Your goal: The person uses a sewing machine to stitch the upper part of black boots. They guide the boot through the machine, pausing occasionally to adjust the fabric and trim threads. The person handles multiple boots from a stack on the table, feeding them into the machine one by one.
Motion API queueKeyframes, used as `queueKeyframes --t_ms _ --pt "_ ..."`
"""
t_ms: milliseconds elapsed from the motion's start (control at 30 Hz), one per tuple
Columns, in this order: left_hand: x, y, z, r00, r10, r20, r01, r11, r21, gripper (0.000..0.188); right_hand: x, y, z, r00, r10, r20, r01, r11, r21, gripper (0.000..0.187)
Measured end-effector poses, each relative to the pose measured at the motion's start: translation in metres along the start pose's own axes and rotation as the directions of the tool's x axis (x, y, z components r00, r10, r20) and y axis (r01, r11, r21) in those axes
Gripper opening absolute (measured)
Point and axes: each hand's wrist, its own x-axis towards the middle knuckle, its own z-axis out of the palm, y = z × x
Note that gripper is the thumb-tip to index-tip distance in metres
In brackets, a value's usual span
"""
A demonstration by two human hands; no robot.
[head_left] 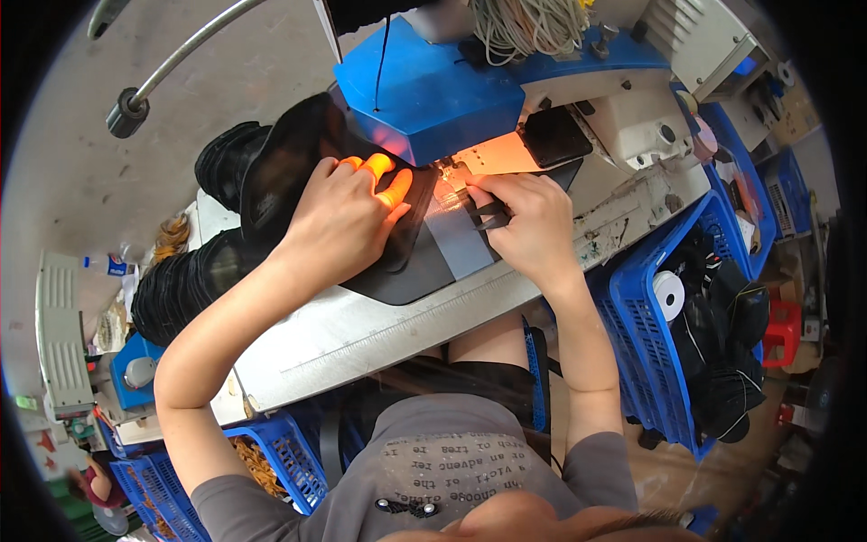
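Note:
My left hand point(348, 212) presses down on a black cap-like fabric piece point(302, 172), fingers apart, left of the needle area. Orange coverings or a strong glow show on several of its fingertips. My right hand point(524, 217) is closed in a pinch on a thin black strap point(490, 215), just right of the presser foot point(447, 167). Below both hands, a flat black panel point(397, 287) lies on the machine bed, with a grey strip point(456, 239) beside it. A lamp lights the stitching spot under the blue sewing machine head point(424, 99).
Stacked black pieces point(194, 275) stand at the left of the white sewing table point(312, 348). A dark flat rectangular object point(557, 137) lies on the machine. Blue crates point(646, 352) with black goods and a white spool point(668, 295) stand right; another crate point(302, 461) is lower left.

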Motion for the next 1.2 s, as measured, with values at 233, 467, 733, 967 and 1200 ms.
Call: queueKeyframes --t_ms 233,467,733,967,1200 --pt "0.015 0.042 0.001 0.968 -0.252 -0.007 0.25 0.962 -0.106 0.028 -0.001 0.001 0.002 1.0 -0.007 -0.026 0.007 1.0 0.006 0.017" --pt "0.023 0.047 0.024 0.938 -0.307 -0.161 0.292 0.95 -0.107 0.025 0.0 -0.004 -0.01 0.979 -0.091 0.185 0.07 0.99 0.12 0.033" --pt "0.014 0.039 0.013 0.939 -0.305 -0.155 0.265 0.935 -0.236 0.016 -0.003 -0.007 -0.006 0.953 -0.19 0.235 0.158 0.976 0.148 0.035" --pt "-0.003 0.028 -0.033 0.961 0.047 0.273 -0.078 0.992 0.102 0.051 -0.004 -0.005 -0.002 0.961 -0.22 0.168 0.194 0.968 0.157 0.024" --pt "-0.008 0.016 -0.018 0.961 0.177 0.214 -0.193 0.98 0.055 0.052 -0.005 -0.002 0.0 0.966 -0.217 0.143 0.195 0.969 0.151 0.028"
